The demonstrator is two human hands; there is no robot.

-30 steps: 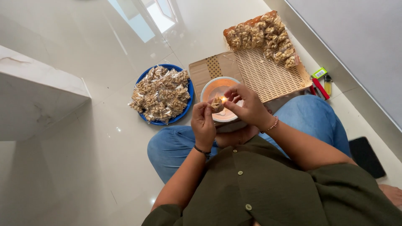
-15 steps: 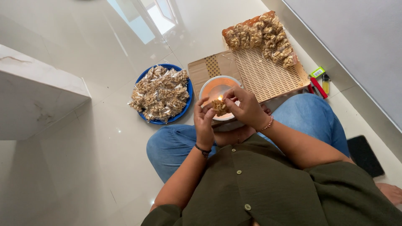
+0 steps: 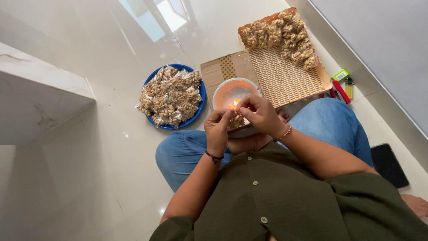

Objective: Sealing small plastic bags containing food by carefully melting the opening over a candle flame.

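The person sat cross-legged on the pale glossy floor point(image 3: 80, 178), in a dark green buttoned shirt and blue jeans, with both hands raised together in front of the chest. The left hand point(image 3: 217, 129), a dark band at its wrist, had its fingers pinched together on the top of a small clear packet of nuts point(image 3: 236, 120). The right hand point(image 3: 261, 114), wearing a beaded bracelet, pinched the same packet from the other side, its fingers closed on the plastic edge. The packet hung between the two hands, just above the lap, and its upper edge sat right at a small flame point(image 3: 236, 102).

The flame burned inside a round white bowl point(image 3: 223, 91) with an orange inner glow, standing on the floor just beyond the hands. To the left of the bowl lay a blue plate point(image 3: 198, 85) heaped with many similar filled packets. Behind the bowl a piece of brown cardboard point(image 3: 218, 71) lay flat, touching a woven tray point(image 3: 285, 80). At the far end of that tray, more filled packets point(image 3: 278, 33) were stacked in rows.

To the right of the tray, near the wall, lay a small green box point(image 3: 340, 74), a yellow lighter point(image 3: 349, 87) and a red tool point(image 3: 341, 91). A dark flat phone point(image 3: 390, 165) rested on the floor beside the person's right knee. On the far left stood a white stone ledge point(image 3: 40, 98).
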